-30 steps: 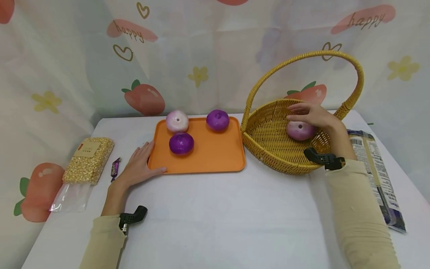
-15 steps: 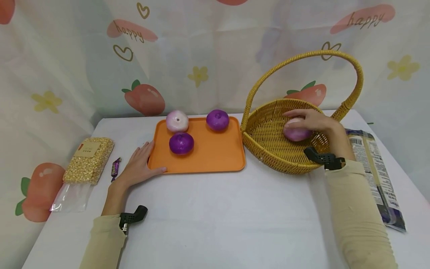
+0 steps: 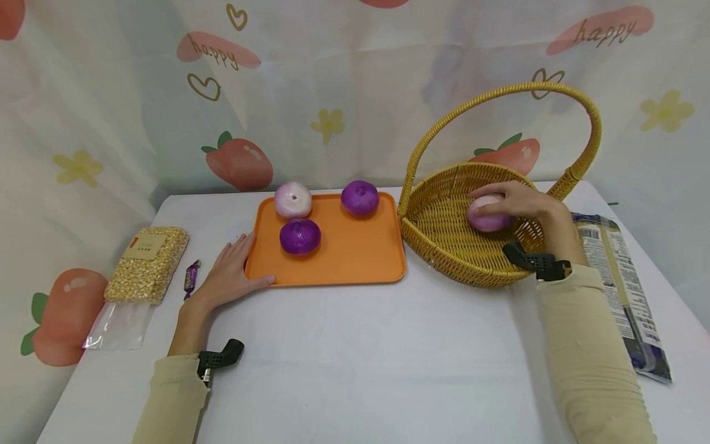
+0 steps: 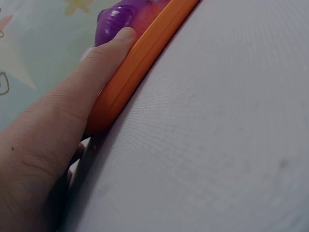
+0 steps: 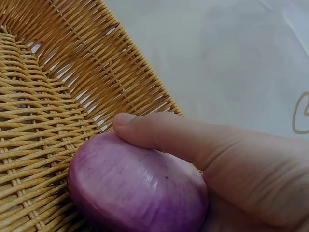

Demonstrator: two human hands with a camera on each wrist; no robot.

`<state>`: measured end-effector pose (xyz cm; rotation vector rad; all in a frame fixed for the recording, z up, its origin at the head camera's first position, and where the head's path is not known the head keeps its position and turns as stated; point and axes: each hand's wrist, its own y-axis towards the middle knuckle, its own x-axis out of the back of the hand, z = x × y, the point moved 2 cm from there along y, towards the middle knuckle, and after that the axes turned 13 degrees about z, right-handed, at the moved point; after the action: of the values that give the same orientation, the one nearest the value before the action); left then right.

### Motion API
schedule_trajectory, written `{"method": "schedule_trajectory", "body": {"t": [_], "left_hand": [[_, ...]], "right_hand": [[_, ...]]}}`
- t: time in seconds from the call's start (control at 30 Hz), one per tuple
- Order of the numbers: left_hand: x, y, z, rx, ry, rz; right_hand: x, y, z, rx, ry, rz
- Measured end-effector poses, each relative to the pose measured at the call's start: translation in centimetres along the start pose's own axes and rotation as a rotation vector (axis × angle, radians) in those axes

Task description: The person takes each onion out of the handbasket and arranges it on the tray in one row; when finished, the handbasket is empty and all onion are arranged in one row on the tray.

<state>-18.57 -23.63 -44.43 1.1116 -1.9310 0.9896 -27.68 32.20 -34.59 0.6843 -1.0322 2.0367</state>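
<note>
Inside the yellow wicker basket (image 3: 444, 259) on the right, my right hand (image 3: 518, 200) grips a purple onion (image 3: 488, 214). The right wrist view shows the thumb lying over the top of that onion (image 5: 140, 183); the other fingers are mostly hidden behind it. My left hand (image 3: 230, 274) rests against the left front corner of an orange tray (image 3: 355, 259), fingers extended along its side and thumb on the front rim (image 4: 130, 72). On the tray sit a pale onion (image 3: 293, 200) and two deep purple onions, one in front (image 3: 300, 237) and one behind (image 3: 360, 198).
Left of the tray lie a small purple wrapped candy (image 3: 191, 277) and a clear bag of yellow kernels (image 3: 146, 265). A long printed packet (image 3: 627, 302) lies right of the basket, partly behind the right forearm. The basket's tall handle (image 3: 501, 92) arches above the right hand.
My right hand has come down onto the onion in the basket and taken hold of it. That onion has turned and shifted slightly left. The left hand has stayed on the tray.
</note>
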Motion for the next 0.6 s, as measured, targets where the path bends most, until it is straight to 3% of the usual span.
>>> {"method": "schedule_trajectory", "body": {"t": [0.37, 0.6], "left_hand": [[-0.2, 0.0, 0.1, 0.001, 0.0, -0.008], [-0.3, 0.0, 0.1, 0.001, 0.002, -0.018]], "right_hand": [[0.5, 0.0, 0.6, 0.028, 0.031, -0.023], [0.6, -0.2, 1.4, 0.072, 0.147, 0.004]]}}
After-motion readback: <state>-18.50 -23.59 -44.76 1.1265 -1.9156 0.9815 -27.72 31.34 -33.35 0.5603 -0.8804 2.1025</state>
